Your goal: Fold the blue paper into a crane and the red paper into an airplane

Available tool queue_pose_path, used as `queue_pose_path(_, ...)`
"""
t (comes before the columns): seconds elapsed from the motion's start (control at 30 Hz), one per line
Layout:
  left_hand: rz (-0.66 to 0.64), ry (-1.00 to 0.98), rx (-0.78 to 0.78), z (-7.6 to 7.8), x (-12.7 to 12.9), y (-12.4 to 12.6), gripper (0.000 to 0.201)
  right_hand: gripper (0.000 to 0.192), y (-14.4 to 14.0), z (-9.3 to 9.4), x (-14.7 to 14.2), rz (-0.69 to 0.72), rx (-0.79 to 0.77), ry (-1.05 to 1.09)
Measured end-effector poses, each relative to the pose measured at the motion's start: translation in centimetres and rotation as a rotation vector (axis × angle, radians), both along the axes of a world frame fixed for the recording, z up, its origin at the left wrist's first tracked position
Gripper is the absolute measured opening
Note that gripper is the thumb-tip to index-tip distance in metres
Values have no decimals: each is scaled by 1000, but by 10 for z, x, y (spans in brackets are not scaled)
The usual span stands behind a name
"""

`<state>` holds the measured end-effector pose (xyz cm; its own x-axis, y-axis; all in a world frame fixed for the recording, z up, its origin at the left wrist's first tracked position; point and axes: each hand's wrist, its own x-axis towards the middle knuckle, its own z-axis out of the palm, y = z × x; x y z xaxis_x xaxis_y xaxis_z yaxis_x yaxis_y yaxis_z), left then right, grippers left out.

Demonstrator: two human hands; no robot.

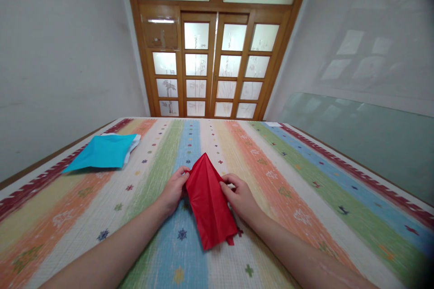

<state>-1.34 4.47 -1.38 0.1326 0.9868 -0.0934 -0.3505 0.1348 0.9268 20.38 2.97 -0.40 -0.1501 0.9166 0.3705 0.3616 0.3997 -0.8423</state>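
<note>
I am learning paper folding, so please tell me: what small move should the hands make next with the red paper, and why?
Probably press the side edges flat. The left hand and right hand pinch the red paper at its two sides, and it lies pointed and slightly raised on the striped cloth.

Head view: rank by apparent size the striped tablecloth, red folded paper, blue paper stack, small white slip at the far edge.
1. Striped tablecloth, largest by far.
2-3. Red folded paper and blue paper stack: look alike in area; the red one is nearer the camera, so unranked.
4. White slip, smallest, though farthest away.
</note>
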Motion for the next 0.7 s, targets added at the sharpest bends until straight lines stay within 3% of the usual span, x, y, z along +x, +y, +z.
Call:
queue_pose_path(0.1,66,13,40,2,-3,3,32,13,6,1,5,-77,8,84)
queue_pose_path(0.3,268,35,155,8,-14,9,29,14,16,4,16,-133,-188,373)
queue_pose_path(0.5,279,103,159,1,-20,16,38,19,17,3,17,-155,-197,434)
queue_pose_path(0.7,325,126,182,-6,-24,20,46,33,22,-4,17,-90,-320,554)
